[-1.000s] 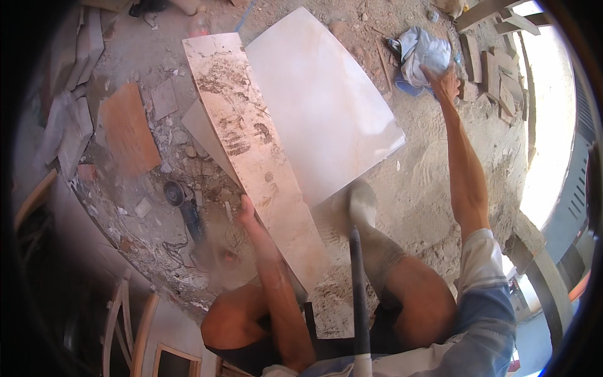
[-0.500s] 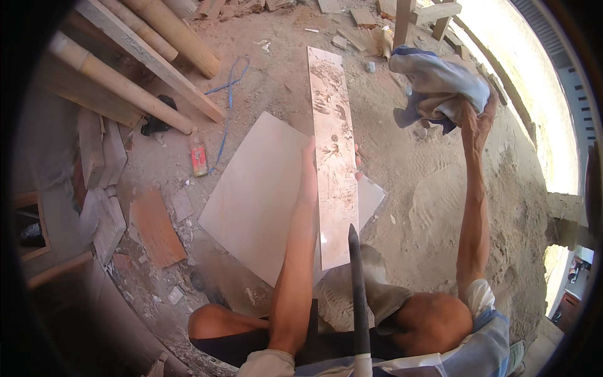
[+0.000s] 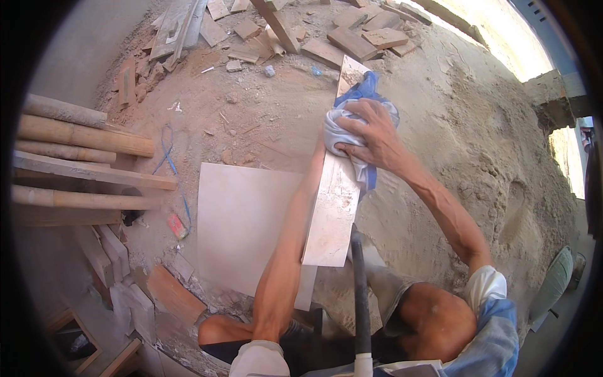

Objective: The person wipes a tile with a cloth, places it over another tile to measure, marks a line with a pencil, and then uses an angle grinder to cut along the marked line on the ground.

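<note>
A long, narrow off-white tile strip point(image 3: 328, 220) with dirty smudges is held up in front of me. My left hand point(image 3: 318, 149) grips its left edge from behind; its fingers are mostly hidden. My right hand point(image 3: 370, 132) is closed over a bunched grey and blue cloth point(image 3: 342, 119), pressed on the upper part of the strip. A large square pale tile point(image 3: 245, 220) lies on the dusty ground below and left of the strip. A black tube point(image 3: 360, 289) rises from the bottom edge near my right knee.
Bamboo poles and planks point(image 3: 85, 141) lie at the left. A blue cord point(image 3: 166, 154) and a red-labelled bottle point(image 3: 177, 226) are near them. Broken boards point(image 3: 348, 45) and rubble are scattered at the top. Orange board pieces point(image 3: 173, 289) lie lower left. A concrete beam point(image 3: 546, 97) borders the right.
My right hand has brought the cloth from the right onto the tile strip, which my left hand keeps raised off the square tile. The view has shifted and turned.
</note>
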The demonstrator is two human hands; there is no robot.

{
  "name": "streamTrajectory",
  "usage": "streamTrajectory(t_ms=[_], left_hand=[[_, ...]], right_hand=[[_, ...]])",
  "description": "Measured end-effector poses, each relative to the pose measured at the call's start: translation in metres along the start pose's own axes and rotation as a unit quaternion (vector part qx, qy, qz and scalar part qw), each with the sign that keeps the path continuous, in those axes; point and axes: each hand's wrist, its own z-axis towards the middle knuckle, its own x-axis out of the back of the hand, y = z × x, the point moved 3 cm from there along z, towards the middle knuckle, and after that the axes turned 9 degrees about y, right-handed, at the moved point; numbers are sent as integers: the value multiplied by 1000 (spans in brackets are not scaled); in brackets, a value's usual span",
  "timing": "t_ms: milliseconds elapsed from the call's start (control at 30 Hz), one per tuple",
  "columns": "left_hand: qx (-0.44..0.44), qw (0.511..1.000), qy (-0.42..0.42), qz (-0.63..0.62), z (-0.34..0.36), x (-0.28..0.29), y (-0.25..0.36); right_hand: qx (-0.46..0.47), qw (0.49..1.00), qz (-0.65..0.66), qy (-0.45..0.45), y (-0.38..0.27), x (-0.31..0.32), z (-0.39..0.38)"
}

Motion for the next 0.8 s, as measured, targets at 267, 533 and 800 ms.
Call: streamTrajectory(t_ms=[267,533,800], left_hand=[[20,999,-39,20,-35,18,2],[16,998,-53,40,-10,37,24],[23,999,-4,36,-53,32,26]], right_hand=[[-228,951,-160,136,192,32,46],[-115,989,15,93,-9,34,12],[-162,982,0,95,81,-19,111]])
